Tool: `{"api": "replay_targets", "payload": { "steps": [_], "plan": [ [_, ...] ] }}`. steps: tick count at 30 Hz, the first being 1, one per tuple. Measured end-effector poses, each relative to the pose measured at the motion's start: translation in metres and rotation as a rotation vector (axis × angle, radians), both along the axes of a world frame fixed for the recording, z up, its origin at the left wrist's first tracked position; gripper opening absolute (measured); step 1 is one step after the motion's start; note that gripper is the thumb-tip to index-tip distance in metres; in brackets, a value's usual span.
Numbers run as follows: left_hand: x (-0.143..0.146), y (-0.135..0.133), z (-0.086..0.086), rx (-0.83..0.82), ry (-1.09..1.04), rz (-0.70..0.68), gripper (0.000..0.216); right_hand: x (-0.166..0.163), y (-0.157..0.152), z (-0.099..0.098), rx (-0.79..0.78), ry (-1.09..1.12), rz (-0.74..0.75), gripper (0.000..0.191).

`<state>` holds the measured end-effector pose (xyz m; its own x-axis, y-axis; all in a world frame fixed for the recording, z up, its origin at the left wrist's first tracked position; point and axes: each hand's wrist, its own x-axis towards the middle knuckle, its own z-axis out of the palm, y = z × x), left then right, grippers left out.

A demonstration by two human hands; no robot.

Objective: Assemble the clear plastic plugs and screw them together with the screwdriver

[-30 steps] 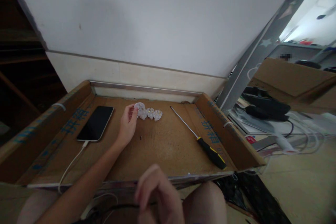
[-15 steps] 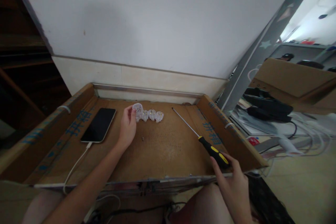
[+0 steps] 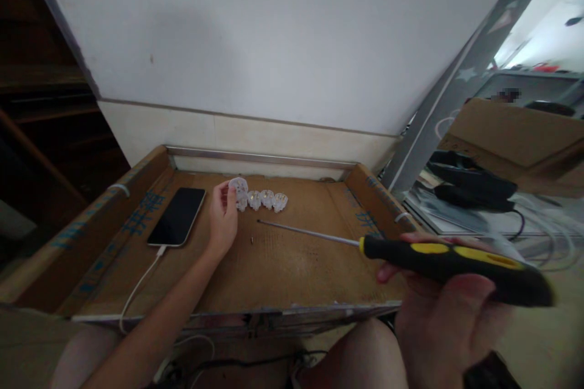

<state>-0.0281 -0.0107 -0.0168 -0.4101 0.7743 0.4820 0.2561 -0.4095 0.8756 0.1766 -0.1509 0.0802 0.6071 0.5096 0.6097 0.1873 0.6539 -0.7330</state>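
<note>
My left hand (image 3: 224, 214) pinches a clear round plastic piece (image 3: 238, 185) at the back of the cardboard tray. Several similar clear plastic pieces (image 3: 267, 199) with small metal parts lie in a row just right of it. My right hand (image 3: 449, 304) is wrapped round the black and yellow handle of a screwdriver (image 3: 387, 248), raised over the tray's front right corner. Its shaft points left, with the tip near the plastic pieces but apart from them. A tiny metal part (image 3: 252, 239), perhaps a screw, is on the cardboard below my left hand.
A black phone (image 3: 177, 217) lies in the left part of the cardboard tray (image 3: 301, 267), with a white cable (image 3: 137, 292) running off the front edge. The tray has raised side walls and a wall (image 3: 274, 42) behind it. Boxes and cables (image 3: 547, 219) are at right.
My right hand has picked the screwdriver up off the cardboard and swung its tip to the left. My left hand stays nearly where it was, with the clear plastic piece.
</note>
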Motion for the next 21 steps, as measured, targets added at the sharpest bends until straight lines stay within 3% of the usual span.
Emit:
{"api": "replay_targets", "payload": {
  "steps": [4, 8, 16, 18, 21],
  "plan": [
    [-0.001, 0.001, -0.001, 0.004, -0.003, -0.010, 0.031, -0.004, 0.006, -0.016, -0.093, -0.053, 0.123, 0.023],
    [0.000, 0.002, -0.002, -0.007, -0.016, -0.036, 0.031, 0.000, 0.010, -0.024, -0.105, -0.068, 0.157, 0.020],
    [-0.001, 0.002, -0.002, -0.004, -0.009, -0.048, 0.029, 0.003, 0.008, -0.008, -0.066, -0.005, 0.095, 0.028],
    [-0.001, -0.001, -0.003, -0.023, 0.091, -0.082, 0.029, 0.005, 0.006, 0.001, -0.052, 0.012, 0.040, 0.033],
    [0.002, -0.007, -0.004, -0.016, 0.439, -0.218, 0.023, 0.010, 0.001, 0.014, -0.024, 0.018, -0.033, 0.036]
  ]
}}
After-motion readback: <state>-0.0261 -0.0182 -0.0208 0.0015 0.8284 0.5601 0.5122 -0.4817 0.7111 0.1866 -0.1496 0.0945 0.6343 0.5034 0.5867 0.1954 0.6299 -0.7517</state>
